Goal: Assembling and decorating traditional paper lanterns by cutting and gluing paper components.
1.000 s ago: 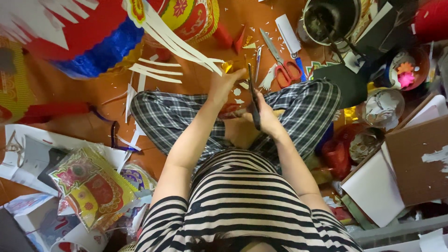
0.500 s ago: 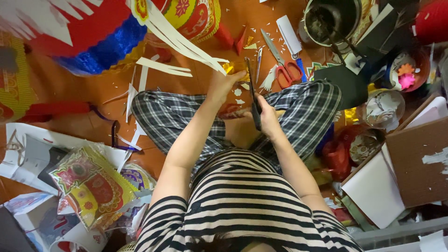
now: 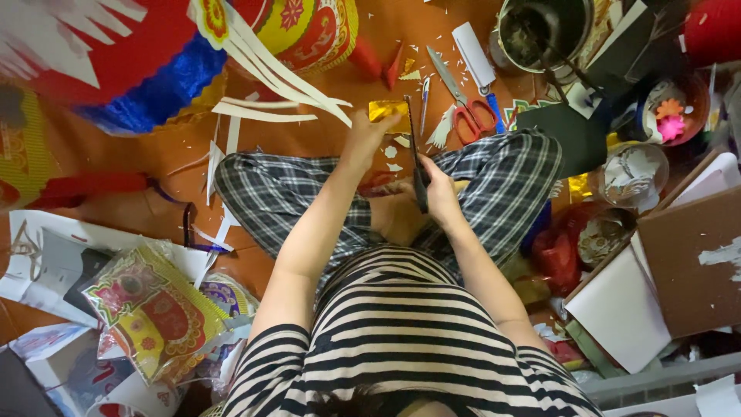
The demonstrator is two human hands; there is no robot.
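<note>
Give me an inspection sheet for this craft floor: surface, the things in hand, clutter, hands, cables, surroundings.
Surface: orange-brown floor, strewn with small paper scraps.
Job's things: gold foil paper pinched by the left hand; long dark scissors gripped by the right hand, blades pointing away from the body.
Clutter: red-handled scissors, white paper strips, metal pot, printed paper sheets, brown cardboard.
Grippers: both hands busy over the crossed legs.
Cables: nothing seen.
Surroundings: large red, blue and yellow paper lantern at top left; person seated in plaid trousers.
</note>
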